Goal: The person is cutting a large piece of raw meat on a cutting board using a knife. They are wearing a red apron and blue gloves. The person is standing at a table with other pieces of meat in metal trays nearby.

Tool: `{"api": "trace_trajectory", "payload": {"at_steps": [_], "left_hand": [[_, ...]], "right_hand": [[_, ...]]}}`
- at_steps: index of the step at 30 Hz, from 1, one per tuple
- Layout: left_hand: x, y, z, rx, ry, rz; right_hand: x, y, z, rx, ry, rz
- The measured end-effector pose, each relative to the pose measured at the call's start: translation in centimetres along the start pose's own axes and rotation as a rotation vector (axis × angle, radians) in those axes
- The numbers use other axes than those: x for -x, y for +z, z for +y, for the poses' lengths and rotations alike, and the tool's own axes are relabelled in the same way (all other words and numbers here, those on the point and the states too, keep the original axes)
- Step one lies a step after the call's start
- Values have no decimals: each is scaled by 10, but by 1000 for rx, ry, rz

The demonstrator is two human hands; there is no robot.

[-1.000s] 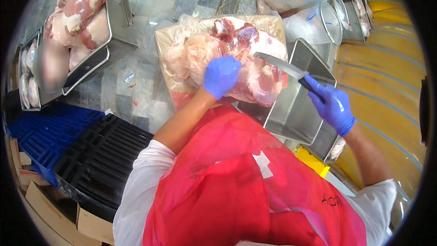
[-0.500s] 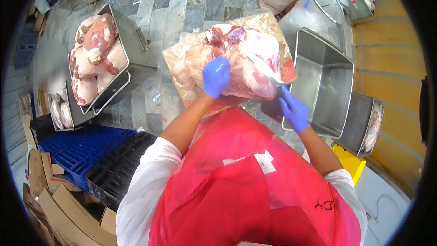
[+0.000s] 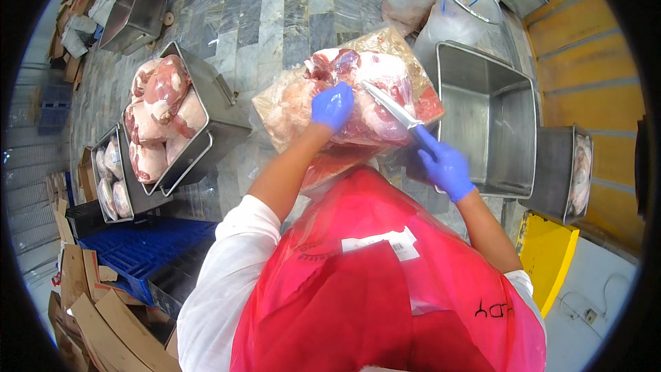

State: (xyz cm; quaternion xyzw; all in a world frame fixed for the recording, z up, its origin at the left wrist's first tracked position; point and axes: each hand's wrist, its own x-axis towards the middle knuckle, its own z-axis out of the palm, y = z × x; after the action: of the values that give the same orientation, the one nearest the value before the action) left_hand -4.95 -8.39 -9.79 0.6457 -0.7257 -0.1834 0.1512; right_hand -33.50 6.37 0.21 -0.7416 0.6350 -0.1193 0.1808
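Two gloved hands on a slab of raw meat

I see the meat slab (image 3: 358,96), on plastic wrap, at twelve o'clock from my red apron (image 3: 385,289). An empty steel tub (image 3: 489,117) stands at two o'clock, a meat-filled tray (image 3: 220,120) at ten. My left hand (image 3: 332,106) presses down on the slab. My right hand (image 3: 446,167) grips a knife (image 3: 391,107), blade on the meat.

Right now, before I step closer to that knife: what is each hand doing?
Left hand: gloved, pressing down on the raw meat, not clearly gripping it.
Right hand: gloved, closed around the knife handle, blade over the meat.
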Motion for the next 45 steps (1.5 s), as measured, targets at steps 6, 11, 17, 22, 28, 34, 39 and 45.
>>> {"api": "trace_trajectory", "payload": {"at_steps": [6,11,17,22,28,34,39,45], "left_hand": [[18,15,-11,113,64,250],[18,13,-5,163,124,300],[12,18,-10,102,127,283],[15,9,-9,218,134,251],[17,16,-8,294,151,314],[18,7,-2,298,84,308],[16,8,-5,258,50,307],[16,4,0,216,56,277]], "right_hand": [[28,-61,5,27,50,17],[-19,-128,-22,276,-80,-15],[-129,-165,-82,599,-354,-255],[-213,-184,-125,670,-504,-554],[-224,-169,-55,422,-281,-687],[-121,-74,62,-54,-98,-354],[-68,34,97,-353,-150,-9],[-42,43,81,-251,-32,13]]}}
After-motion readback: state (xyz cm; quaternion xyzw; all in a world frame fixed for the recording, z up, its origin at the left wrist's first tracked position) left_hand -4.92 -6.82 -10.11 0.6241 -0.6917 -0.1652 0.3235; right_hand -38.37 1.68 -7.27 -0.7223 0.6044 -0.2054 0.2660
